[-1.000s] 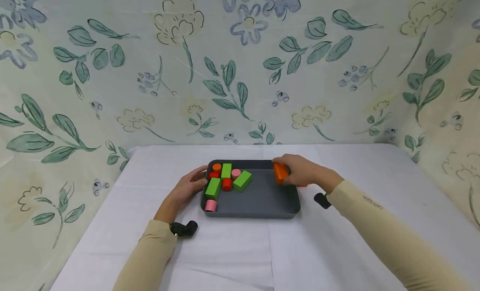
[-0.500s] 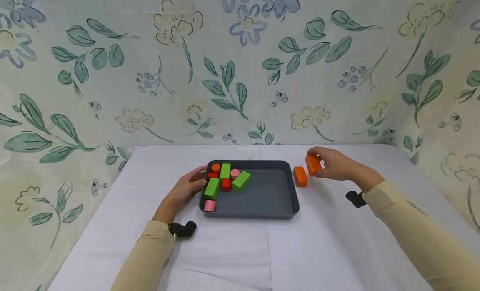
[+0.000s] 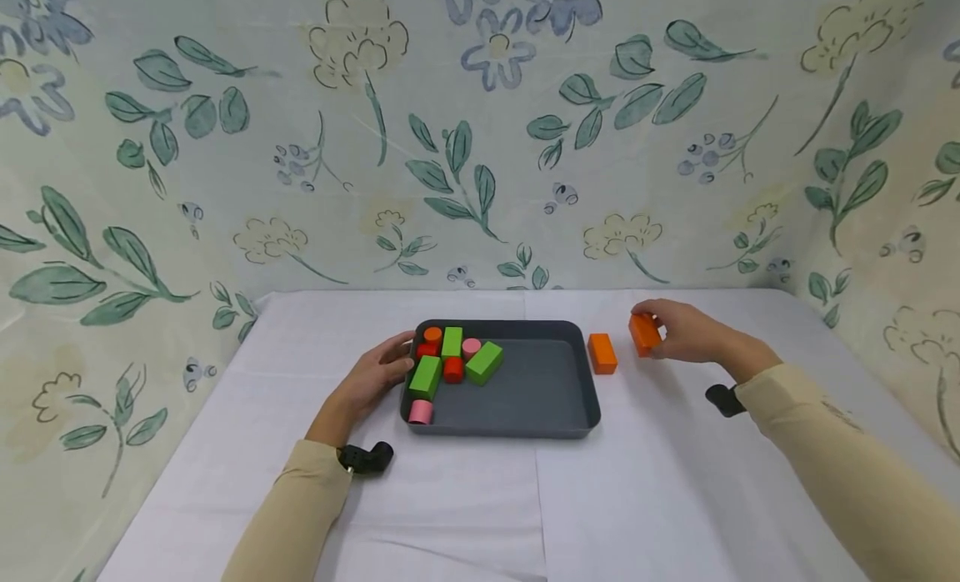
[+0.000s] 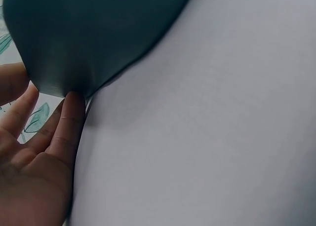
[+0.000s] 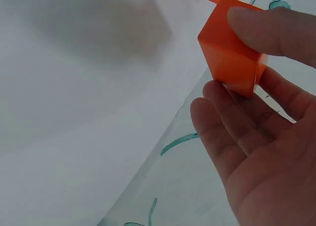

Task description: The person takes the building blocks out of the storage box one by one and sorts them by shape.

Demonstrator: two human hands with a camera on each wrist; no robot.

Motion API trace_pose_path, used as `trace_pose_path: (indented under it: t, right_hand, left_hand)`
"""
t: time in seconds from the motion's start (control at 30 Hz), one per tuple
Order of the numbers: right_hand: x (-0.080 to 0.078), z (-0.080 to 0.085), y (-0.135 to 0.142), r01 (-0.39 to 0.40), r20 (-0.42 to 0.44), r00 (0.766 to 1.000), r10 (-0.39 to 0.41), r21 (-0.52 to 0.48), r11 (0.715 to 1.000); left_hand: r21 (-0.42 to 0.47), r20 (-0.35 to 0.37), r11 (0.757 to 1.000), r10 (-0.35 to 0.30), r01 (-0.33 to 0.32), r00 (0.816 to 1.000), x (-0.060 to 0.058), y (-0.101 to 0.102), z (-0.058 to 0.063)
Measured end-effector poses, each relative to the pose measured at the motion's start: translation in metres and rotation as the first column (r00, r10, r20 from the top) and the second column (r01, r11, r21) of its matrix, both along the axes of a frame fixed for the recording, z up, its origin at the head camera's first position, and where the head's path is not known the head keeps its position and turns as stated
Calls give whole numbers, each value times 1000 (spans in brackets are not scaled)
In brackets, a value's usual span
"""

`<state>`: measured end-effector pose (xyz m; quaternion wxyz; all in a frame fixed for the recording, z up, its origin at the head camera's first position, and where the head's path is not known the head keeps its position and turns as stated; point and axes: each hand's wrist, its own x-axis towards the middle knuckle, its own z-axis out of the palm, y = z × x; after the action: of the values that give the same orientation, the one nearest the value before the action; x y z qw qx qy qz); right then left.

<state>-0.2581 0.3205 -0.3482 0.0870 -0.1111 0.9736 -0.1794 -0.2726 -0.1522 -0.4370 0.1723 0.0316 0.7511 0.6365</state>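
Note:
In the head view, my right hand (image 3: 690, 330) pinches an orange block (image 3: 645, 335) to the right of the dark grey tray (image 3: 525, 398). The right wrist view shows the thumb on one face of this block (image 5: 232, 48) and fingertips against the opposite side. A second orange block (image 3: 602, 353) lies on the cloth just beside the tray's right wall. My left hand (image 3: 372, 378) rests against the tray's left side. Its fairly straight fingers touch the outer wall of the tray (image 4: 94, 38) in the left wrist view.
Inside the tray's left part sit green blocks (image 3: 426, 377), red pieces (image 3: 453, 369), pink cylinders (image 3: 421, 412) and an orange cylinder (image 3: 432, 335). A white cloth (image 3: 450, 507) covers the table, and a floral curtain (image 3: 480, 148) hangs behind it.
My right hand has carried the orange block from over the tray's right side out to the right and lowered it toward the cloth. The left hand and tray stay put.

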Motion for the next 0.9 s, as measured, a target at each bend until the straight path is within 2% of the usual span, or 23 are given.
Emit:
trace_pose_path:
  t: [0.27,0.67,0.9]
  right_hand:
    - [-4,-16,14,58,69,996,-58,1,998]
    - [-10,-22,4,46,83,995,-45,-13,999]
    - [-12,-30,-2,39,124,992,-35,-30,999]
  left_hand:
    - [3,3,1000,-5,5,1000,0,2,1]
    - [7,-4,1000,-8,8,1000,-1,1,3]
    - [1,6,1000,-6,6,1000,1,-2,1]
